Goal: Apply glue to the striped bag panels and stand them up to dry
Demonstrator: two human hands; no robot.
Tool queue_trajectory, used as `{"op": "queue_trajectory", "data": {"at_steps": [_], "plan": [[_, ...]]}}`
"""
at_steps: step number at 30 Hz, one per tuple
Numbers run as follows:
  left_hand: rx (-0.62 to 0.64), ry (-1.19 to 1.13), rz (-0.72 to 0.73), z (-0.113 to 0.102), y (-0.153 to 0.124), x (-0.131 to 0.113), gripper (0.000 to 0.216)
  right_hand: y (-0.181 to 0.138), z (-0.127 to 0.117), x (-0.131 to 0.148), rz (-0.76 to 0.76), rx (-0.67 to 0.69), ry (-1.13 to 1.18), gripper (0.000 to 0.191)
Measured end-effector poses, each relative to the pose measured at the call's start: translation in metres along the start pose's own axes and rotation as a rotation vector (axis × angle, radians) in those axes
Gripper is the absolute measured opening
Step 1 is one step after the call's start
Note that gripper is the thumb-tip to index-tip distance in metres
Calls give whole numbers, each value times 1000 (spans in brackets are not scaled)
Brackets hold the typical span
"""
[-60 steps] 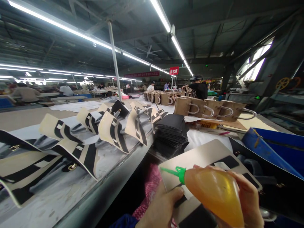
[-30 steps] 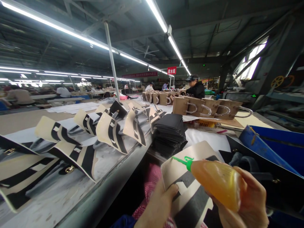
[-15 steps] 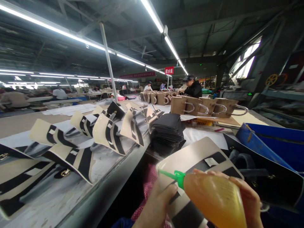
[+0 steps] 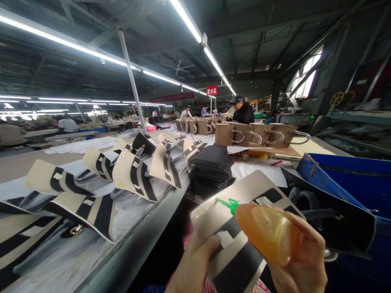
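Note:
My right hand (image 4: 305, 260) is wrapped round an amber glue bottle (image 4: 265, 230) with a green nozzle (image 4: 227, 202), tilted so the tip points at a cream and black bag panel (image 4: 235, 228). My left hand (image 4: 192, 266) grips that panel's lower left edge, thumb on its face. The panel is held over my lap, just off the table's metal edge. The nozzle tip sits close above the panel's cream part.
Several cream and black bag flaps (image 4: 134, 175) lie along the long table (image 4: 91, 244) at left. A stack of black pieces (image 4: 210, 167) stands ahead, tan bags with handles (image 4: 253, 136) behind it. A blue bin (image 4: 345, 179) is at right. A person (image 4: 242, 110) works further back.
The bottle has lifted slightly and its nozzle has shifted along the panel. The panel has tilted in my left hand, and the view has drifted to the right.

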State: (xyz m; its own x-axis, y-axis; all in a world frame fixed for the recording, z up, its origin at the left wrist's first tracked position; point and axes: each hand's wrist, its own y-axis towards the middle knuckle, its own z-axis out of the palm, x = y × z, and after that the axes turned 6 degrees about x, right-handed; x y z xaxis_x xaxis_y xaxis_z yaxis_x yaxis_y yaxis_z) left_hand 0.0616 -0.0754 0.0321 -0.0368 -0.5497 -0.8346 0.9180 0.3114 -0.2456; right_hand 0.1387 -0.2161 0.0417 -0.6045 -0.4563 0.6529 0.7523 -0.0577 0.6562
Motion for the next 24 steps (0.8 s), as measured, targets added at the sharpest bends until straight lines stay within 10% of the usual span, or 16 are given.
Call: {"op": "queue_trajectory", "data": {"at_steps": [5,13,18,24], "plan": [[-14,48,-24,-1,-3,-2,48,6,-9,-2,29,153,-102,57],[-60,32,-9,-3,-9,-1,46,26,-16,-27,-185,-98,-215,60],[-98,20,-66,-8,-4,1,54,19,-22,-23,28,10,-201,68],[-110,1,-45,-11,-1,5,52,13,-21,-15,-95,-1,-231,65]]}}
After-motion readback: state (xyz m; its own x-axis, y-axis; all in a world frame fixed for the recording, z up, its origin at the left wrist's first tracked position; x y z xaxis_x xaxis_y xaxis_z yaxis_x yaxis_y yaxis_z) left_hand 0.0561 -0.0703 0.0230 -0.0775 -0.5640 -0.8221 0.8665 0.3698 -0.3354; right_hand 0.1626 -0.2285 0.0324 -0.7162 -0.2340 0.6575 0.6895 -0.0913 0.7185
